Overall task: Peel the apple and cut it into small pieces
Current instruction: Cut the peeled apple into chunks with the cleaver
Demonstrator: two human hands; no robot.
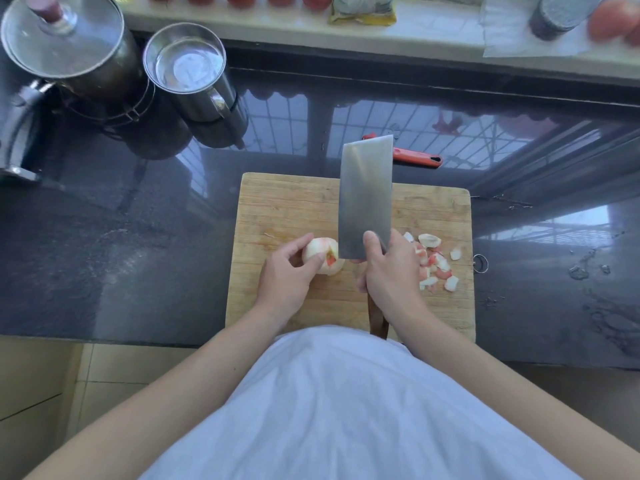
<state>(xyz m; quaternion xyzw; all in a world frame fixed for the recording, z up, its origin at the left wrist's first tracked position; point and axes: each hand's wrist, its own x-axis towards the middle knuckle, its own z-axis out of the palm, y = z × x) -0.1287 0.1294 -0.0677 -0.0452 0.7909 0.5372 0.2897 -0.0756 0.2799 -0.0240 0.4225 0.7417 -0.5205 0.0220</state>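
On wooden board (277, 209) (dark glossy counter (138, 254)) | left hand (287, 275) grips apple (323, 259) | right hand (391, 275) clasps cleaver (365, 195)

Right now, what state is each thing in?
apple: mostly peeled, uncut, resting on board
left hand: gripping the apple
right hand: gripping the cleaver
cleaver: blade beside the apple
peel scraps: piled on board, right
cutting board: flat on counter
steel cup: upright, uncovered
pot: lidded

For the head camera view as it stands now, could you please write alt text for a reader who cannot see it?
On a wooden cutting board, the left hand steadies a mostly peeled apple while the right hand holds a cleaver beside it. Peel scraps lie to the right.
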